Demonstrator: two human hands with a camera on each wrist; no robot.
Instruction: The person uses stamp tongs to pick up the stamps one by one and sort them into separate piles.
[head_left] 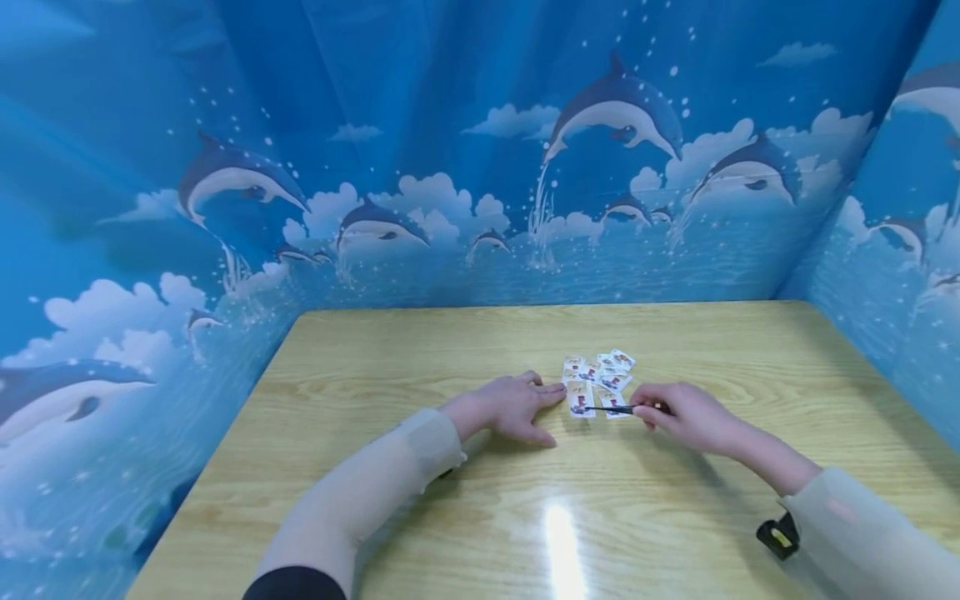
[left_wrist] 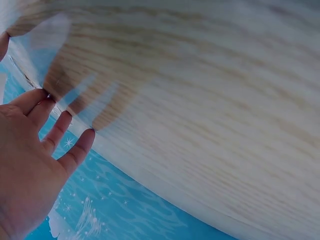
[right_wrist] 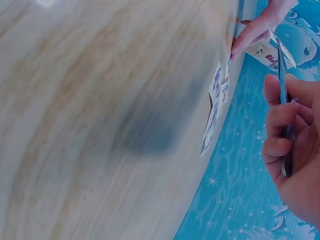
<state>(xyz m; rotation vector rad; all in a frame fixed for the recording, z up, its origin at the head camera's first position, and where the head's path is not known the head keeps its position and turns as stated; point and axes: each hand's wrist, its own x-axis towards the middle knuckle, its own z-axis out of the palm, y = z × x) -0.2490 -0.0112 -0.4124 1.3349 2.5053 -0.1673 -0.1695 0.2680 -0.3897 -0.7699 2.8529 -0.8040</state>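
Note:
My right hand [head_left: 686, 414] grips dark metal tweezers [head_left: 621, 409], thumb and fingers curled round them. In the right wrist view, the tips of the tweezers [right_wrist: 281, 75] are at a small white printed card [right_wrist: 263, 54], which stands raised at an angle. That card [head_left: 579, 392] appears at the near left of a cluster of similar small printed cards [head_left: 615, 381] in the head view. On the table beside them lies my left hand [head_left: 517, 408], palm down with fingers spread. Its fingertips reach the card's left edge. In the left wrist view, the left hand [left_wrist: 30, 160] touches the tabletop with its fingertips.
The wood-grain table [head_left: 360, 367] has a glossy surface with a bright reflection near its front. Behind it and at both sides hangs a blue curtain [head_left: 450, 150] printed with dolphins and clouds. A black device [head_left: 780, 536] sits at the right wrist.

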